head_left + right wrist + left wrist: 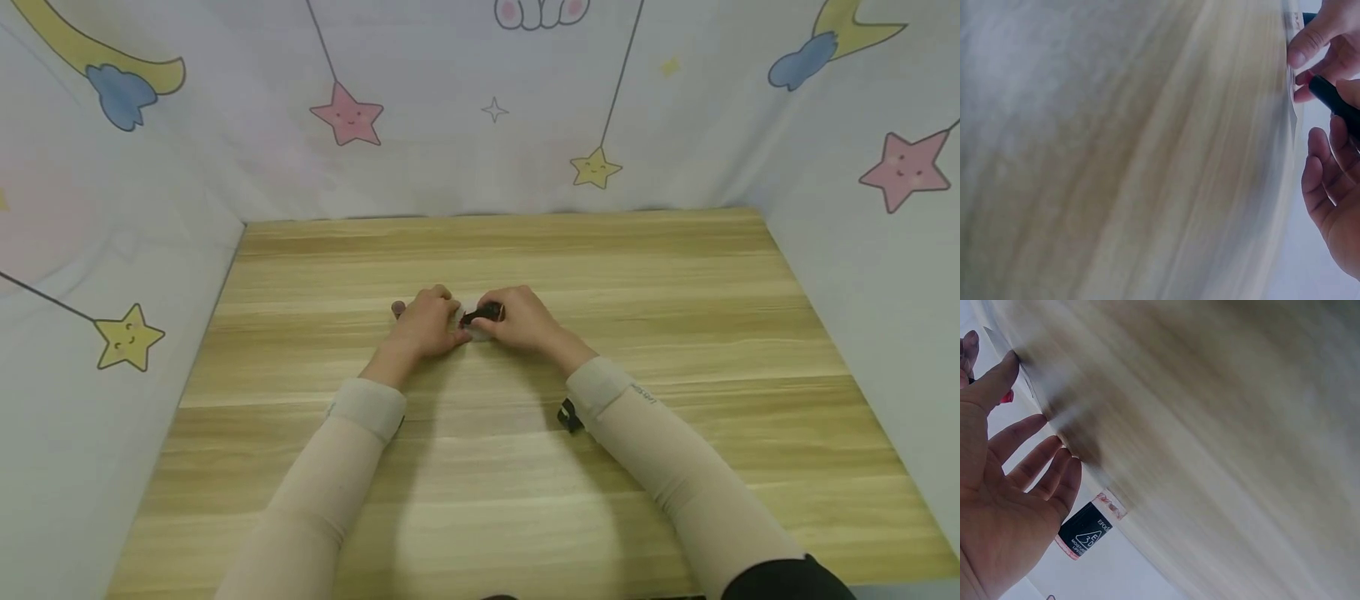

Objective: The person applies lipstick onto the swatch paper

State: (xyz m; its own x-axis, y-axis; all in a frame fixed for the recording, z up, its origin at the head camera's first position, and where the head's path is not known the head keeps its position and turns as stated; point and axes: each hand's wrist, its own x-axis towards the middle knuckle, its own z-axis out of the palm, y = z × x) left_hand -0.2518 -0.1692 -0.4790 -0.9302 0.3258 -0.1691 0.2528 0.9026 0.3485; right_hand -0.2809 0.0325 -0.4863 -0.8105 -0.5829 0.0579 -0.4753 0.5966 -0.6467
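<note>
My right hand (525, 321) pinches a black lipstick (483, 314) between thumb and fingers; its red tip points left, toward my left hand (427, 325). Under the tip lies a small piece of white paper (478, 334). Loosely extended, my left fingers (1019, 431) and thumb touch down at the paper's edge. Just left of that hand stands a small cosmetic bottle (1087, 528) with a black label and pink ends, mostly covered by the hand in the head view (398, 309). In the right wrist view the lipstick (1335, 100) slants close over the paper.
A small black object (570, 415) lies by my right sleeve, partly hidden under the forearm. The wood-grain table (480, 500) is bordered at the back and both sides by a white cloth (450, 167) printed with stars and moons.
</note>
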